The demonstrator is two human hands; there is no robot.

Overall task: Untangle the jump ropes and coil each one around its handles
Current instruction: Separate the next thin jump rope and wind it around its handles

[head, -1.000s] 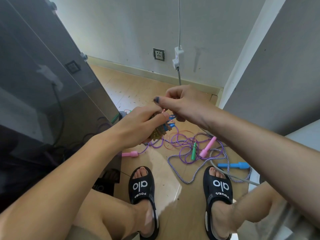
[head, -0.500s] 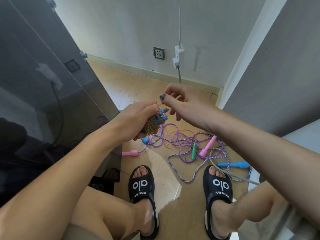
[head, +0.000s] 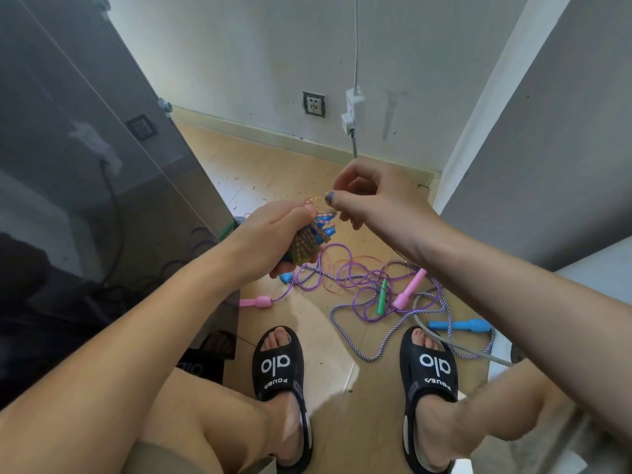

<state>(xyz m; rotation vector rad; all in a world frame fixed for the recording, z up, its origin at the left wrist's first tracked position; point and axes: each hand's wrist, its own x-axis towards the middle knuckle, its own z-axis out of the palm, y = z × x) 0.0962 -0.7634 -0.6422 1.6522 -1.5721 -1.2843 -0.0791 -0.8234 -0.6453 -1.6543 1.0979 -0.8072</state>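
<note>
Left hand (head: 270,230) grips a nearly wound rope bundle (head: 306,244), right hand (head: 369,196) just beside pinches its loose end, while the tangled ropes (head: 369,285) below both hands remain unsorted.

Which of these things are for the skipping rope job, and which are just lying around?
For the job:
left hand
right hand
coiled rope bundle
purple rope tangle
pink handle
green handle
blue handle

Just lying about:
wall socket
grey cable
black sandals
</note>
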